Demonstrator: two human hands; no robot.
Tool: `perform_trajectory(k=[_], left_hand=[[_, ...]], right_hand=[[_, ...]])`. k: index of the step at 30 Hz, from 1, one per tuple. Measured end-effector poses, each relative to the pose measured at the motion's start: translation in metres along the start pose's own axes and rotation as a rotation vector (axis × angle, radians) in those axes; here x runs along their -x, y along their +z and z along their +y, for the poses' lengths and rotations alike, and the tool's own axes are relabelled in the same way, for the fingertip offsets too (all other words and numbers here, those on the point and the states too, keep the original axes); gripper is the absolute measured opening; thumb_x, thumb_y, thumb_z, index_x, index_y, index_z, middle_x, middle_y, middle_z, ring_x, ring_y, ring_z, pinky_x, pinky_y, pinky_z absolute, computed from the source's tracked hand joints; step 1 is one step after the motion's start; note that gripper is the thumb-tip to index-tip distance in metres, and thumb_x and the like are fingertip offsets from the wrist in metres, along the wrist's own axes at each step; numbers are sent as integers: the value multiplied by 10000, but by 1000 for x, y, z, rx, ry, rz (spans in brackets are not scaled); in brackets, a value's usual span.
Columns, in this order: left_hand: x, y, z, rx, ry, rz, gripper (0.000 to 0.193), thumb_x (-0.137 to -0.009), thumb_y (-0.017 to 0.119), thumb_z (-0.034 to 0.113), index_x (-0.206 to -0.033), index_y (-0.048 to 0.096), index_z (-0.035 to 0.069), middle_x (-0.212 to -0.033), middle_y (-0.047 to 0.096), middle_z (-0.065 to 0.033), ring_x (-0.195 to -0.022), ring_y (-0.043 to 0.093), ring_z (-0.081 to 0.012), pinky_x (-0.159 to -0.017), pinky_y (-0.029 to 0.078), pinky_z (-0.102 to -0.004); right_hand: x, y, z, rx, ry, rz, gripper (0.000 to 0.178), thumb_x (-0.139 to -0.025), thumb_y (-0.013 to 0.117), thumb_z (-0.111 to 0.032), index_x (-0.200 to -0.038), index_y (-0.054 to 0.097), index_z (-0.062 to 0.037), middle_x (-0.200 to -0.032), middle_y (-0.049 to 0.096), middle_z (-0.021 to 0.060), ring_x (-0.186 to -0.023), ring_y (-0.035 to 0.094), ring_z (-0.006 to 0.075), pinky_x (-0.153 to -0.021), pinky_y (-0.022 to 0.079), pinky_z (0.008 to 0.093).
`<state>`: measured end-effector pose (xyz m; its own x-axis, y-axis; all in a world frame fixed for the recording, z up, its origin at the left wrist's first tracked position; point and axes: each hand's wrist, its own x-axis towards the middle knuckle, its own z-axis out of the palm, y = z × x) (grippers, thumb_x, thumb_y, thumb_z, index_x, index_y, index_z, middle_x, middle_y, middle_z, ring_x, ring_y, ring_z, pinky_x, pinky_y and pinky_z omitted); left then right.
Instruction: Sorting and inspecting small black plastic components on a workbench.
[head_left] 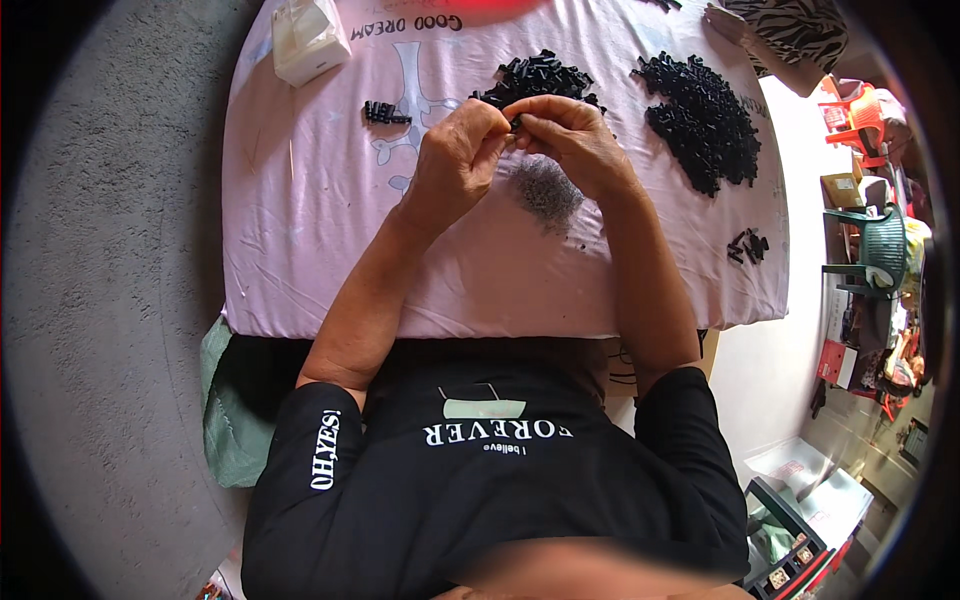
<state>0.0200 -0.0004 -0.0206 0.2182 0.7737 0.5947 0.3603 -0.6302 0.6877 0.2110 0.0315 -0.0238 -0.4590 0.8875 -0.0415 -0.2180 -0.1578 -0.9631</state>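
Observation:
Over the middle of the table, my left hand (462, 158) and my right hand (578, 142) meet with pinched fingertips. Between them is a small black piece (515, 124), mostly covered by the fingers; which hand bears it more I cannot make out. Just beyond lies a heap of small black plastic pieces (545, 76), partly hidden by my hands. Below my right hand spreads a loose pile of tiny grey metal-looking bits (548, 196). To the left of my left hand, several black pieces (385, 113) sit in a small group.
A pink cloth (480, 290) covers the table. A larger heap of black pieces (703, 120) lies on the right, with a few more (747, 246) nearer me. A white box (310, 42) stands far left. Green (868, 250) and red chairs (858, 122) are off to the right.

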Motion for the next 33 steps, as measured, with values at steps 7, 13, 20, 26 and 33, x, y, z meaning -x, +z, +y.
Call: perform_trajectory(k=[7,13,20,26,33], left_hand=[[-1,0,8,-5,-128,-13,208,-822,733,-12,-989,613,23,-877,643,-88,-779,644,-192,-727,531,-313],[-4,-4,6,23,-52,-78,389,-810,770,77,-1166,620,33,-946,619,-108,-797,624,-234,-709,524,-329],[-4,-6,4,1,-93,-177,417,-798,803,177,-1156,648,28,-1006,616,-103,-844,615,-230,-753,520,-333],[-3,-5,2,56,-73,-139,400,-791,815,195,-1123,667,28,-1061,610,-114,-947,614,-253,-828,514,-346],[-3,-6,0,42,-58,-130,385,-774,826,192,-1080,666,21,-1073,614,-120,-988,619,-275,-862,511,-357]], right_hand=[[0,-1,2,-52,19,8,209,-962,610,-84,-1134,675,16,-942,689,44,-814,638,90,-791,548,239],[-1,1,2,-72,-7,-13,282,-945,636,-82,-1215,614,-2,-951,665,18,-780,588,62,-739,520,220],[0,0,0,-56,6,-54,318,-936,649,-82,-1242,598,-14,-947,661,7,-762,580,54,-698,496,199],[2,3,-5,-28,31,-37,357,-918,677,-94,-1257,589,-21,-924,654,2,-741,583,45,-669,478,189],[2,2,-4,-44,52,-47,356,-909,688,-119,-1242,599,-27,-892,642,-9,-734,585,47,-652,464,185]])
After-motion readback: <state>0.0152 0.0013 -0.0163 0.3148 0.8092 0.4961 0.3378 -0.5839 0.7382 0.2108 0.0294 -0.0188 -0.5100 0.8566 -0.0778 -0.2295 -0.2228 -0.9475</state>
